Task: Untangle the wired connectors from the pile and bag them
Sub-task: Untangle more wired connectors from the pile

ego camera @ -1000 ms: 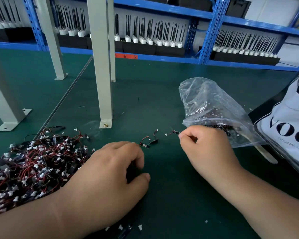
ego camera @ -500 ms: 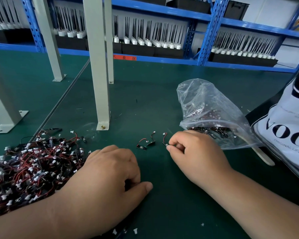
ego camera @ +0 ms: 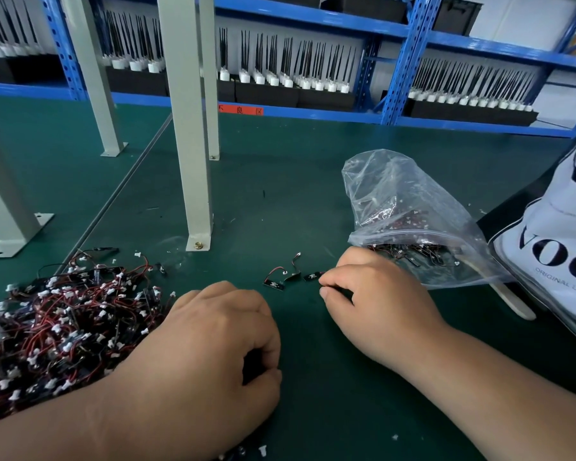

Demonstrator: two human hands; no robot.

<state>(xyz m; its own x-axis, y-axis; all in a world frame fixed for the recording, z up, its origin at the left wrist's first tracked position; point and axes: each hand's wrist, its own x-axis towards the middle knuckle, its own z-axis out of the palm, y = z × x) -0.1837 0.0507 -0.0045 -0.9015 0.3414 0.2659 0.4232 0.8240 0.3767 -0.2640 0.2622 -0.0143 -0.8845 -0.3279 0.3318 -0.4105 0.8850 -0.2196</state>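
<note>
Pinching wired connector (ego camera: 313, 277) with right hand (ego camera: 379, 294) fingers; left hand (ego camera: 210, 344) curled, contents unclear.

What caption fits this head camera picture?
Right hand pinches a connector near the bag; left hand rests by the pile.

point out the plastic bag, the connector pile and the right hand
plastic bag (ego camera: 396, 181): head view, clear upper wall
connector pile (ego camera: 64, 314): head view, heap's middle
right hand (ego camera: 379, 294): head view, its back

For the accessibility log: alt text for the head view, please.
A person's right hand pinches a small wired connector on a green table, beside a clear bag holding more. The left hand rests curled beside a tangled pile.
</note>
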